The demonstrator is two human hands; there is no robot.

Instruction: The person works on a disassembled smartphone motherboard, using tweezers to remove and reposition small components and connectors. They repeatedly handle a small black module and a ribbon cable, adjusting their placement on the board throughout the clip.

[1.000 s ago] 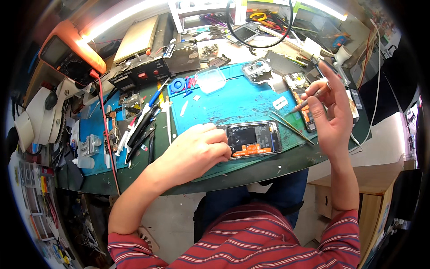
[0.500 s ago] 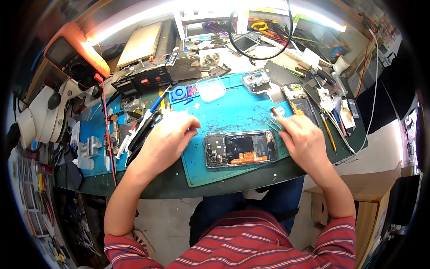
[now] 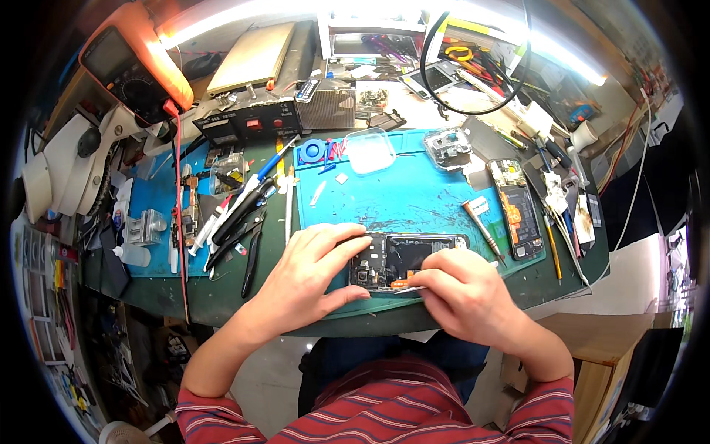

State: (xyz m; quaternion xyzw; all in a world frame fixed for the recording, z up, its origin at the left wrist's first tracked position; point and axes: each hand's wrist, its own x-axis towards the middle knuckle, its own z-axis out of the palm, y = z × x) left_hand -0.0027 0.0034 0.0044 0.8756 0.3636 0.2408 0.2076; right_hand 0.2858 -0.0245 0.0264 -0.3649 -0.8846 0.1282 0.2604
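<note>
An opened smartphone [image 3: 410,255] lies on the blue work mat in front of me, its black insides and an orange flex strip exposed. My left hand [image 3: 310,270] steadies its left end, fingers at the far edge and thumb at the near edge. Over the phone's lower right part, my right hand [image 3: 470,292] pinches slim metal tweezers [image 3: 406,290]. Their tip is at the near edge beside the orange strip. Part of the phone's right half is hidden by this hand. A small screwdriver [image 3: 482,228] lies just beyond it.
A second opened phone [image 3: 521,211] lies to the right. Cutting pliers [image 3: 252,259] and other tools lie left of the mat [image 3: 347,200]. Toward the back are a clear plastic box [image 3: 371,152] and a black bench unit [image 3: 248,124]; an orange multimeter [image 3: 137,63] stands far left.
Both hands have come inward to the phone: the left now holds its end, and the right has brought the tweezers left to its near edge. The whole view has shifted slightly.
</note>
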